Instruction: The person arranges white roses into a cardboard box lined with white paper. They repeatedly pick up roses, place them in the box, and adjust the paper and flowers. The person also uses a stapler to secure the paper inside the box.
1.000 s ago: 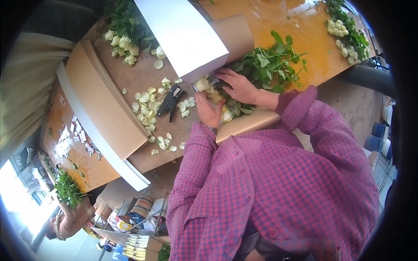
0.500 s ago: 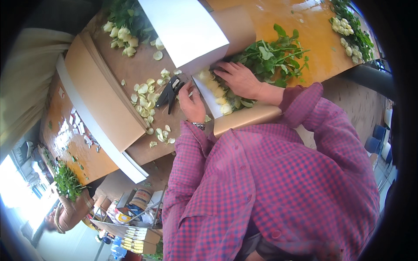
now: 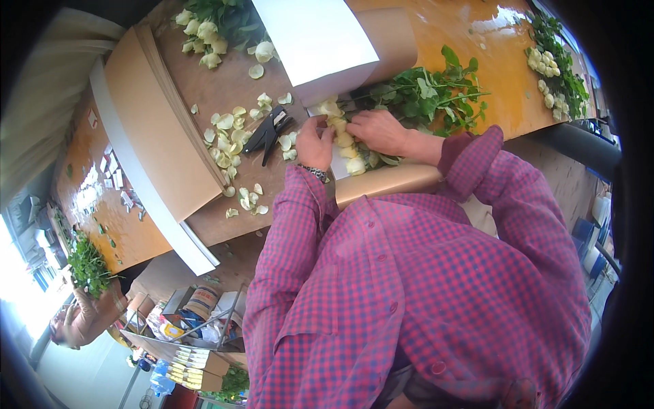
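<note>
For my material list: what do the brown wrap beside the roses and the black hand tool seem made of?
Brown wrap: probably stiff paper or thin card, smooth with soft sheen; it bends in a broad curve. Black hand tool: faintly shiny, rigid-looking; painted metal or plastic, unclear which.

White light burns out the left edge; glare streaks the tabletop [image 3: 511, 82].
</note>
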`<action>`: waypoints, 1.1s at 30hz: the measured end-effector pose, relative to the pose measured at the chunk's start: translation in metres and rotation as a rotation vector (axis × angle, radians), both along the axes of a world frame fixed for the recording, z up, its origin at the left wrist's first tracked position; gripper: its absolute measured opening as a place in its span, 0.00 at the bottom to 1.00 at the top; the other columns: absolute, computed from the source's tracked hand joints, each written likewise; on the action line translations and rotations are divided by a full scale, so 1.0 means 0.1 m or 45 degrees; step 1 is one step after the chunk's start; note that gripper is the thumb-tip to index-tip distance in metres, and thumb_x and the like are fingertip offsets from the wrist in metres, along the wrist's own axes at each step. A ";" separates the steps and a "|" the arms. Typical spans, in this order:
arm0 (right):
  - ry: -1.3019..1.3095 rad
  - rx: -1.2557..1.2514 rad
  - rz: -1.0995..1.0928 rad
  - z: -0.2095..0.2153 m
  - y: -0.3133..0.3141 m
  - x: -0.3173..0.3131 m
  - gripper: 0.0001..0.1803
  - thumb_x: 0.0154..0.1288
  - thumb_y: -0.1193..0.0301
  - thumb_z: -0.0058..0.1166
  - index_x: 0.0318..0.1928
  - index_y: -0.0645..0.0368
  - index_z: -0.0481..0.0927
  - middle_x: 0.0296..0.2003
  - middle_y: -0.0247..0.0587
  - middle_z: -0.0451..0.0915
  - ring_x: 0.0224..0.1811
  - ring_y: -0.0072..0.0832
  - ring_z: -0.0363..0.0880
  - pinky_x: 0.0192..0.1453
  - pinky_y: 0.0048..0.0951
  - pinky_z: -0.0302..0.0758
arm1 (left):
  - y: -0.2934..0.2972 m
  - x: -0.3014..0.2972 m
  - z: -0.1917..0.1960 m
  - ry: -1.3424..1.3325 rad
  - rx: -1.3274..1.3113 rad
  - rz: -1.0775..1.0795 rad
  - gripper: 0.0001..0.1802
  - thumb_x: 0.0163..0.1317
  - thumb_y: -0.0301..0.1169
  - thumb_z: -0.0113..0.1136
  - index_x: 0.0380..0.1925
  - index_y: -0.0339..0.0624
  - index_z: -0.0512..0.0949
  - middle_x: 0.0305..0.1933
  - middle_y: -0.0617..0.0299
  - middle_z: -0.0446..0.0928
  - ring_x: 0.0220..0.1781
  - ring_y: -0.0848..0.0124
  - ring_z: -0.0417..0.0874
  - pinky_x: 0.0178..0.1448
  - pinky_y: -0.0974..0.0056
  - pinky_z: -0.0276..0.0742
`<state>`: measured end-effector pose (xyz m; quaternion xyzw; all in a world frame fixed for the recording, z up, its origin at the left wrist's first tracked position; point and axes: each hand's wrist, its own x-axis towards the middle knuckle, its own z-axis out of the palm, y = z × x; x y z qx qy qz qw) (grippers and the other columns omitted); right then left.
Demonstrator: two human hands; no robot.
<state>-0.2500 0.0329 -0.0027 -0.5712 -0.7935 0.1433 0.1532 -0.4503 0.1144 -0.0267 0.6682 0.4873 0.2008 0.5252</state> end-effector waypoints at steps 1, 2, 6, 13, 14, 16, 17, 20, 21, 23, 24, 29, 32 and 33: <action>0.019 0.041 0.039 -0.01 0.00 0.00 0.09 0.58 0.70 0.64 0.38 0.54 0.79 0.33 0.38 0.79 0.39 0.42 0.84 0.42 0.43 0.81 | 0.03 0.01 -0.02 0.044 0.035 -0.020 0.17 0.67 0.26 0.64 0.53 0.30 0.83 0.39 0.50 0.88 0.36 0.67 0.91 0.43 0.62 0.87; 0.042 0.096 0.072 -0.02 0.00 0.00 0.09 0.58 0.70 0.64 0.38 0.55 0.78 0.32 0.38 0.79 0.39 0.42 0.84 0.42 0.43 0.81 | 0.05 0.01 -0.04 0.084 0.090 -0.037 0.16 0.66 0.26 0.64 0.52 0.30 0.83 0.38 0.51 0.88 0.35 0.67 0.91 0.42 0.62 0.86; 0.089 0.024 -0.026 -0.05 0.01 -0.03 0.08 0.59 0.71 0.64 0.37 0.54 0.78 0.34 0.39 0.80 0.40 0.42 0.84 0.42 0.44 0.81 | 0.10 0.02 -0.07 0.101 0.083 -0.042 0.16 0.66 0.26 0.64 0.51 0.30 0.84 0.35 0.52 0.88 0.34 0.67 0.90 0.41 0.62 0.86; 0.052 -0.034 -0.058 -0.04 -0.03 -0.03 0.09 0.59 0.71 0.64 0.39 0.54 0.77 0.36 0.39 0.79 0.41 0.43 0.84 0.43 0.45 0.82 | -0.02 -0.06 0.09 -0.109 -0.269 0.247 0.13 0.75 0.27 0.60 0.54 0.31 0.83 0.45 0.52 0.88 0.39 0.71 0.89 0.41 0.64 0.86; 0.045 -0.049 -0.055 -0.03 -0.03 -0.03 0.10 0.59 0.71 0.64 0.39 0.55 0.77 0.37 0.40 0.79 0.42 0.44 0.84 0.43 0.45 0.82 | -0.03 -0.08 0.11 -0.154 -0.302 0.306 0.13 0.75 0.26 0.60 0.55 0.32 0.84 0.45 0.53 0.88 0.41 0.72 0.89 0.41 0.64 0.86; 0.040 -0.085 -0.070 0.00 -0.03 -0.03 0.11 0.59 0.71 0.65 0.41 0.54 0.78 0.40 0.40 0.78 0.42 0.43 0.84 0.42 0.45 0.82 | -0.02 -0.11 0.14 -0.219 -0.324 0.349 0.14 0.77 0.25 0.58 0.57 0.31 0.83 0.48 0.53 0.87 0.42 0.72 0.88 0.43 0.65 0.87; 0.039 -0.108 -0.074 0.02 -0.03 -0.03 0.11 0.59 0.72 0.65 0.42 0.54 0.78 0.41 0.40 0.78 0.42 0.43 0.85 0.42 0.45 0.83 | -0.01 -0.12 0.14 -0.269 -0.347 0.381 0.15 0.77 0.25 0.58 0.59 0.31 0.82 0.49 0.53 0.87 0.42 0.73 0.88 0.43 0.65 0.87; 0.099 -0.117 -0.105 0.11 -0.03 -0.03 0.15 0.59 0.73 0.66 0.47 0.54 0.79 0.51 0.42 0.77 0.42 0.44 0.86 0.41 0.45 0.84 | 0.03 -0.10 0.12 -0.283 -0.312 0.381 0.18 0.77 0.26 0.59 0.62 0.32 0.82 0.50 0.55 0.88 0.42 0.74 0.87 0.44 0.65 0.86; 0.127 -0.093 -0.125 0.13 -0.03 -0.03 0.16 0.60 0.74 0.65 0.49 0.54 0.78 0.53 0.43 0.76 0.42 0.45 0.86 0.41 0.45 0.85 | 0.04 -0.08 0.10 -0.284 -0.248 0.335 0.18 0.76 0.26 0.60 0.63 0.32 0.82 0.51 0.55 0.88 0.42 0.73 0.88 0.45 0.65 0.86; 0.174 -0.084 -0.186 0.19 -0.05 -0.03 0.19 0.62 0.75 0.61 0.54 0.53 0.77 0.58 0.45 0.75 0.44 0.48 0.87 0.42 0.46 0.86 | 0.04 -0.03 0.07 -0.277 -0.201 0.270 0.20 0.75 0.26 0.61 0.64 0.33 0.82 0.52 0.55 0.87 0.43 0.73 0.88 0.47 0.64 0.86; 0.171 -0.074 -0.216 0.20 -0.05 -0.04 0.20 0.62 0.75 0.61 0.55 0.53 0.77 0.60 0.45 0.74 0.44 0.48 0.87 0.41 0.46 0.86 | 0.04 0.00 0.05 -0.228 -0.226 0.253 0.20 0.74 0.26 0.62 0.63 0.33 0.82 0.52 0.54 0.87 0.43 0.71 0.89 0.47 0.63 0.86; 0.132 -0.104 -0.235 0.17 -0.04 -0.04 0.25 0.60 0.76 0.63 0.59 0.55 0.75 0.64 0.45 0.74 0.47 0.46 0.87 0.42 0.44 0.87 | 0.06 0.15 -0.06 -0.122 -0.043 0.166 0.18 0.68 0.24 0.66 0.57 0.38 0.87 0.55 0.51 0.87 0.44 0.63 0.92 0.50 0.61 0.86; 0.130 0.008 -0.207 0.13 -0.05 -0.04 0.24 0.60 0.76 0.62 0.58 0.56 0.75 0.61 0.44 0.75 0.50 0.44 0.86 0.43 0.44 0.87 | 0.06 0.14 -0.06 -0.156 0.061 0.123 0.16 0.66 0.25 0.67 0.54 0.40 0.88 0.56 0.51 0.87 0.44 0.60 0.92 0.51 0.60 0.86; 0.120 -0.022 -0.213 0.12 -0.05 -0.04 0.26 0.59 0.76 0.64 0.59 0.56 0.76 0.62 0.44 0.75 0.49 0.45 0.86 0.44 0.44 0.87 | 0.07 0.13 -0.06 -0.163 0.091 0.093 0.16 0.67 0.25 0.67 0.54 0.40 0.88 0.56 0.51 0.87 0.44 0.60 0.92 0.51 0.60 0.86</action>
